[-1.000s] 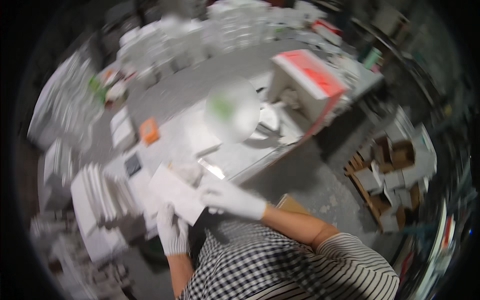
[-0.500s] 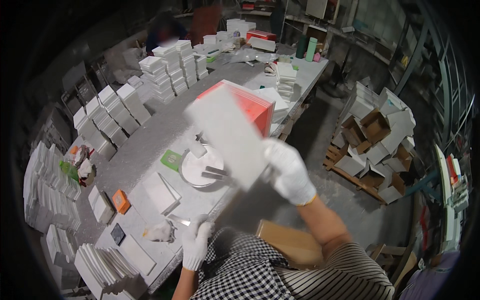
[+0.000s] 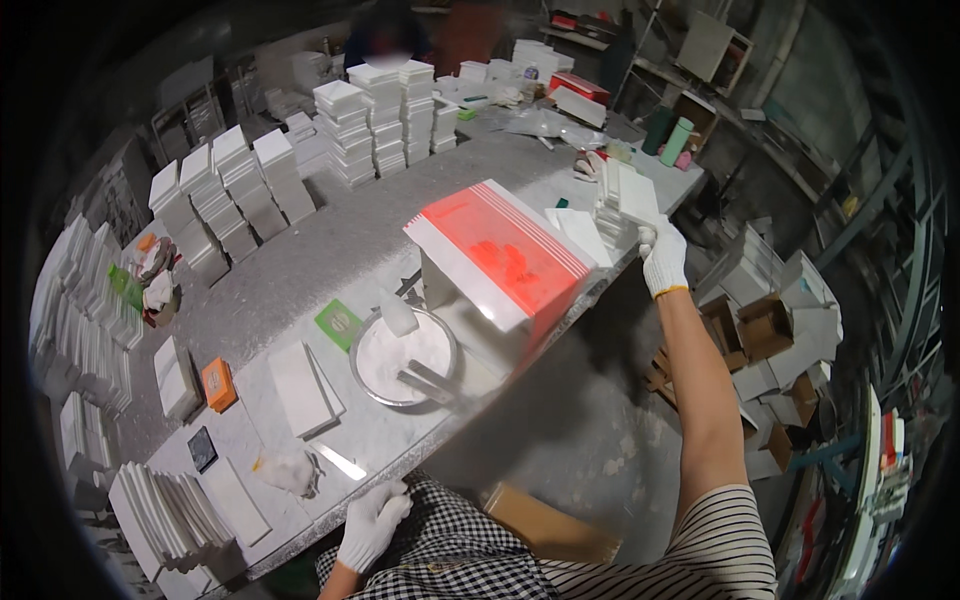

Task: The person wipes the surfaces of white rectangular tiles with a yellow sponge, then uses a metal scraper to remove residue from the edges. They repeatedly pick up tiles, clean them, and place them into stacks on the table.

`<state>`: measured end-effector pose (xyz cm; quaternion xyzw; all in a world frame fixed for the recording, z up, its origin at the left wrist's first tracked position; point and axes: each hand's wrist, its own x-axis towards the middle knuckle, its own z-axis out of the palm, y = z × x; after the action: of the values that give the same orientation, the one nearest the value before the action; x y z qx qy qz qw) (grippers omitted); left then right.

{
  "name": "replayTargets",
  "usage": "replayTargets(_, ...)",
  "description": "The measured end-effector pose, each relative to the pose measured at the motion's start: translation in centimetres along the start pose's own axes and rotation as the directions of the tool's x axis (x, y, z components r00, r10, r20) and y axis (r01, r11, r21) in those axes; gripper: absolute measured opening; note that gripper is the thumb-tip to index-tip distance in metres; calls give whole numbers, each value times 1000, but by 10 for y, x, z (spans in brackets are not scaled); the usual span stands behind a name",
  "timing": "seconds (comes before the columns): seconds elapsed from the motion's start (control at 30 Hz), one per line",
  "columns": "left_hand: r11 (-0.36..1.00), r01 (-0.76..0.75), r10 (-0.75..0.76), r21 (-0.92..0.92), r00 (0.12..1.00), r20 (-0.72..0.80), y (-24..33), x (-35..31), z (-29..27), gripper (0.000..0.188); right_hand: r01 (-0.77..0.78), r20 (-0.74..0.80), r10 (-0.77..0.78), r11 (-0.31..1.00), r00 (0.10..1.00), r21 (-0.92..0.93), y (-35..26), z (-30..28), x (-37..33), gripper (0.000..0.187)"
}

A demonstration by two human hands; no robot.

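At the far right of the table my right hand (image 3: pixel 662 260), in a white knitted glove, grips the near edge of a white tile (image 3: pixel 637 195). That tile lies on or just over a stack of similar tiles (image 3: pixel 608 215). My left hand (image 3: pixel 372 522), also gloved, is closed by the table's front edge. From it points a thin flat metal blade, like a scraper (image 3: pixel 343 463); its handle is hidden in the fist. Between the hands stand a red and white box (image 3: pixel 505 262), its open side toward me, and a metal bowl (image 3: pixel 400 404) with white powder or paste and flat tools.
Several tile stacks (image 3: pixel 350 135) line the far side and left. Nearer lie an orange box (image 3: pixel 217 384), a green packet (image 3: pixel 338 324), a dark phone-like slab (image 3: pixel 202 450) and a crumpled glove (image 3: pixel 288 472). Cardboard boxes (image 3: pixel 765 325) pile on the right floor. A person (image 3: pixel 385 35) is at the back.
My right hand has carried the tile from in front of the red box away to the stack at the far right. My left hand stays low with the blade. The view has shifted.
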<state>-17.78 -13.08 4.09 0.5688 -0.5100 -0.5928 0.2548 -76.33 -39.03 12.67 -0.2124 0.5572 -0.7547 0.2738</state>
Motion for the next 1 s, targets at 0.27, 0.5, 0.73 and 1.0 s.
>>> replayTargets(0.27, 973, 232, -230, 14, 971, -69, -7, -25, 6, 34, 66, -71, -82, 976, 994, -207, 55, 51, 103, 34)
replayTargets(0.5, 976, 211, -205, 61, 974, -99, 13, -13, 11, 33, 119, 189, -375, -201, 908, -972, 83, 31, 184, 27)
replayTargets(0.73, 980, 146, -145, 138, 989, -16, -7, 4, 5, 32, 92, -126, -105, 991, 986, -100, 86, -8, 193, 26)
replayTargets(1.0, 983, -61, 73, 175, 995, -66, -22, -15, -1, 31, -89, 124, 108, 985, 986, -149, 138, -34, 80, 27)
